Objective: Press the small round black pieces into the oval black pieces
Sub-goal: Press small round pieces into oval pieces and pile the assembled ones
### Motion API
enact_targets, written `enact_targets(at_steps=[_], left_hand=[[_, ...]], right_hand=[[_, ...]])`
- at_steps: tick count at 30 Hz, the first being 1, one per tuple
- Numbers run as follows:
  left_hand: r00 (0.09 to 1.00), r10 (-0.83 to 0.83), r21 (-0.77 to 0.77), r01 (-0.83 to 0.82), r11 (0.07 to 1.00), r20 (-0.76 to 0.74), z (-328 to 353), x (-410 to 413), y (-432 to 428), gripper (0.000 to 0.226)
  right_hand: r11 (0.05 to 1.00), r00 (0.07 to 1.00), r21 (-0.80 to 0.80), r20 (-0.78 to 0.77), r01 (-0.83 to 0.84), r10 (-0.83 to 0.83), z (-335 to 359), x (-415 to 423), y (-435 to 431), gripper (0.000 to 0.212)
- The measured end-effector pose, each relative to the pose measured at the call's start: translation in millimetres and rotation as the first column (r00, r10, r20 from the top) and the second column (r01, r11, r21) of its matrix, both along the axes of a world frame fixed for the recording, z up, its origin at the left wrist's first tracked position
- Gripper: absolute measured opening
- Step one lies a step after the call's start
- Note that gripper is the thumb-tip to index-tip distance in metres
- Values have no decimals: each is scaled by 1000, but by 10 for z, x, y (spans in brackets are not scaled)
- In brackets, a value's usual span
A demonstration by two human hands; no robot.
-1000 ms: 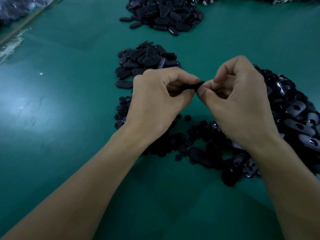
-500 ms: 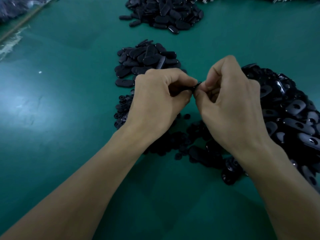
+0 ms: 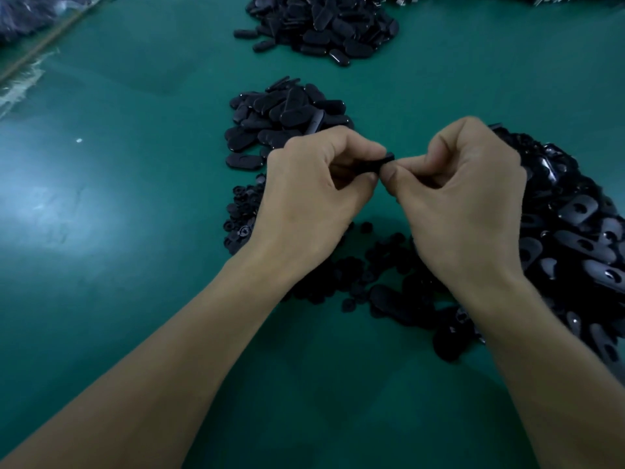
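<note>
I take in the matte green table [image 3: 101,265] first, then the glossy heap of oval black pieces [image 3: 575,231] at the right edge. A smaller stack [image 3: 287,110] of smooth ovals sits at upper centre, and small round black pieces [image 3: 241,225] are scattered centre-left. At mid-frame the left hand [image 3: 311,194] and right hand [image 3: 463,198] both pinch one oval piece [image 3: 375,164] by its ends. I judge it light, stiff and slick, best gripped at the rims. Any round piece in it is hidden.

You have two hands, left hand [image 3: 304,201] and right hand [image 3: 466,204], with one black piece [image 3: 384,162] between them. Three heaps of ovals: far heap [image 3: 324,25], middle heap [image 3: 287,113], right heap [image 3: 575,231]. One scatter of small round pieces [image 3: 240,225].
</note>
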State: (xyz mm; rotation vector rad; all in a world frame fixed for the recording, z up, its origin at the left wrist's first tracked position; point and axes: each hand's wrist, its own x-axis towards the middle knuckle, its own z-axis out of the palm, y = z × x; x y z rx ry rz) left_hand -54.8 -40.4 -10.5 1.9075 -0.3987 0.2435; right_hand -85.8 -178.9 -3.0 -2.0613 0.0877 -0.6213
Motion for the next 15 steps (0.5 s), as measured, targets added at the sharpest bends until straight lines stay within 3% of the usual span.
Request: enact_targets(at_steps=[9,15], left_hand=[[987,118,43,-123,992,107,-8,-15,14,15],[987,124,73,-132,989,99,-5,13,35,15]], right_hand=[[989,994,-127,65,-79,88,-5,-72,103,22],[984,987,-96,38,-153,157,36,-63,86,21]])
